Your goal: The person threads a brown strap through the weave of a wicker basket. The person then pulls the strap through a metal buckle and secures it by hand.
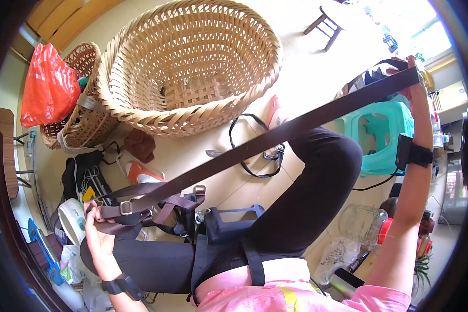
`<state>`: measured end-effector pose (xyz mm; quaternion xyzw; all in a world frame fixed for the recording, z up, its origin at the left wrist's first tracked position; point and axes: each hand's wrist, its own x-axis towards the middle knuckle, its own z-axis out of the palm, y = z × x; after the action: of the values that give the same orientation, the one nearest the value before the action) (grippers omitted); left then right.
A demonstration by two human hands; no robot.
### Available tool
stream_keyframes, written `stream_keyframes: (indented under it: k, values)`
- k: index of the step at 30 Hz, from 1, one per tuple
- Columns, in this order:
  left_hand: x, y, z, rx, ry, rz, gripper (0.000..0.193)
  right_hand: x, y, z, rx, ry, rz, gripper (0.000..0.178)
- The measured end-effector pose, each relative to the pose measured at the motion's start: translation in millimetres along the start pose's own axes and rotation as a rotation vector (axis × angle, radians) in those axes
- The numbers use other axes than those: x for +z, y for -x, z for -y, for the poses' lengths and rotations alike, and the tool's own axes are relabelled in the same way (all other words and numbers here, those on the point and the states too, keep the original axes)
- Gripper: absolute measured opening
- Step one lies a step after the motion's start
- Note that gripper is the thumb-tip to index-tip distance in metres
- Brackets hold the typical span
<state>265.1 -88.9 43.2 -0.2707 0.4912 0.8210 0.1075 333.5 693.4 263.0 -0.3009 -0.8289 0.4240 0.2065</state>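
Note:
A long flat dark brown webbing strap is stretched taut on a slant across the view, from lower left to upper right. At its lower end my left hand is closed on the strap, beside a metal buckle. More loops of the same webbing, with a second buckle, hang over my left thigh. Far up on the right, my right hand grips the other end, its fingers partly hidden by the strap.
A large woven basket stands on the floor ahead, with a smaller basket and red plastic bag to its left. A teal stool is near my right arm. A black cord loop and glass jar lie nearby.

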Motion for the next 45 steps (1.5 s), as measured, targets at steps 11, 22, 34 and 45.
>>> stream_keyframes:
  k: [11,22,34,45]
  values:
    - [85,56,73,-0.136,-0.602,0.199,0.014,29,37,63,-0.375,-0.182,0.139,0.061]
    - [74,64,143,0.154,-1.517,0.392,0.043,78,106,92,-0.474,-0.514,0.677,0.064]
    - [178,53,120,-0.589,0.547,0.743,0.055,213,256,106,-0.728,-0.503,1.489,0.017]
    - [165,68,67,-0.128,-0.061,0.463,0.028,262,289,52,-0.909,0.359,1.039,0.023]
